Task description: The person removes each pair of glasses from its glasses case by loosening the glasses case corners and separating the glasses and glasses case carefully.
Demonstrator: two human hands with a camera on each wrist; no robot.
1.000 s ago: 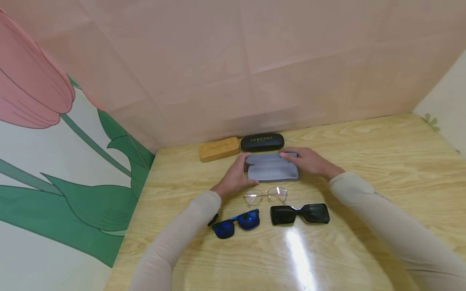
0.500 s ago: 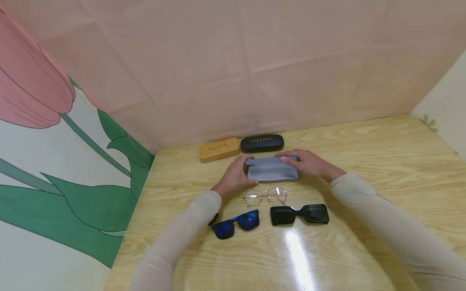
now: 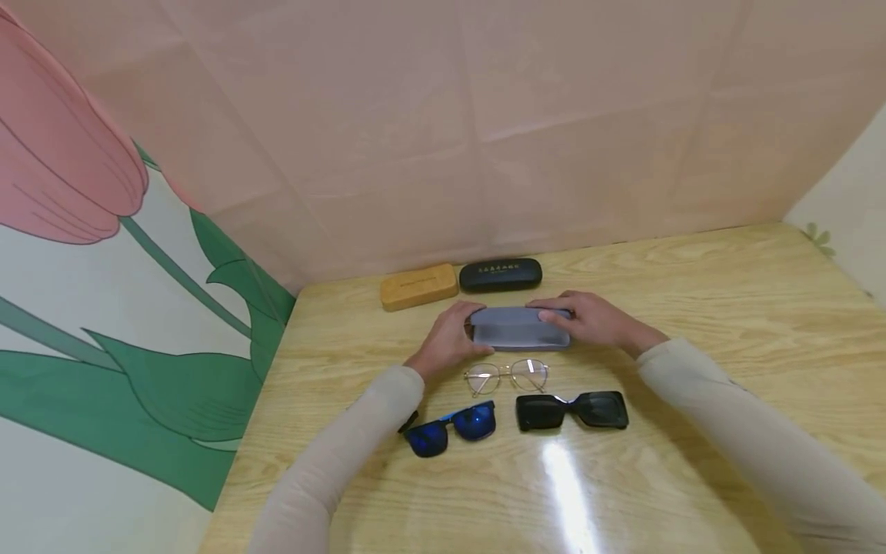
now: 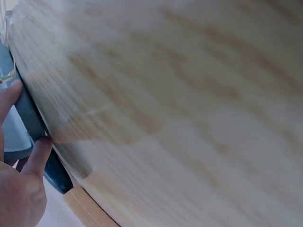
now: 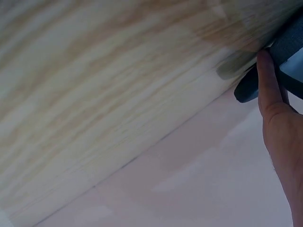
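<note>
both hands are on a grey glasses case (image 3: 521,328) that lies on the wooden table (image 3: 692,308), a little in front of the back wall. the left hand (image 3: 446,342) wraps round the case's left end, thumb on the near side and fingers curled over the far edge; the left wrist view shows its fingers (image 4: 40,151) against the dark rim of the grey glasses case (image 4: 28,118). the right hand (image 3: 595,319) covers the right end, with the fingers laid over the top and curled along the lid. in the right wrist view one of its fingers (image 5: 267,78) presses on the case's edge (image 5: 286,47). the lid looks nearly or fully down on the base; i cannot tell whether it has latched.

just behind the case, near the wall, a tan case (image 3: 418,286) and a black case (image 3: 500,275) sit side by side, both closed. just in front of it lie wire-framed clear glasses (image 3: 507,375), close to the left hand. nearer the person are blue-lensed sunglasses (image 3: 450,427) on the left and black sunglasses (image 3: 571,409) on the right, apart from each other
</note>
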